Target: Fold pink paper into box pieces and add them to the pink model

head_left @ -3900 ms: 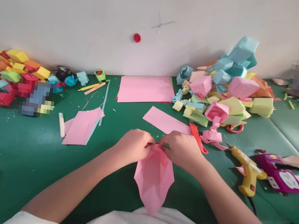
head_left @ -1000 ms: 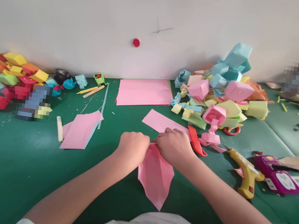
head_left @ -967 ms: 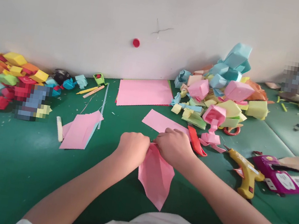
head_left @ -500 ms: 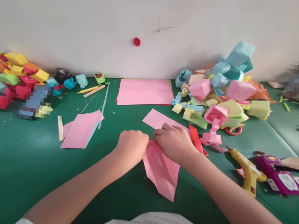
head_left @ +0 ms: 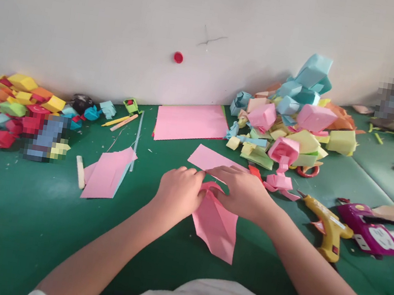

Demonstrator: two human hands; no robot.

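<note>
A creased piece of pink paper [head_left: 216,228] is between my hands, its pointed lower end hanging towards me over the green table [head_left: 56,230]. My left hand [head_left: 179,192] is closed on the paper's upper left edge, thumb against it. From the right, my right hand [head_left: 244,192] pinches the upper edge, its fingers reaching across towards the left ones. Just beyond my hands lies a flat pink paper strip [head_left: 214,157], partly covered by my right hand. A red object [head_left: 255,172] shows only a little behind that hand.
Pink sheets [head_left: 191,122] lie by the wall, smaller pink pieces [head_left: 105,173] to the left. Folded paper shapes are heaped at left [head_left: 21,97] and right [head_left: 288,112]. A yellow glue gun [head_left: 326,225] and a purple power strip [head_left: 371,230] with a black cable sit at right.
My fingers have shifted along the upper edge of the pink paper. The right hand has moved slightly right and opened out somewhat, and the paper's top now shows a curved fold.
</note>
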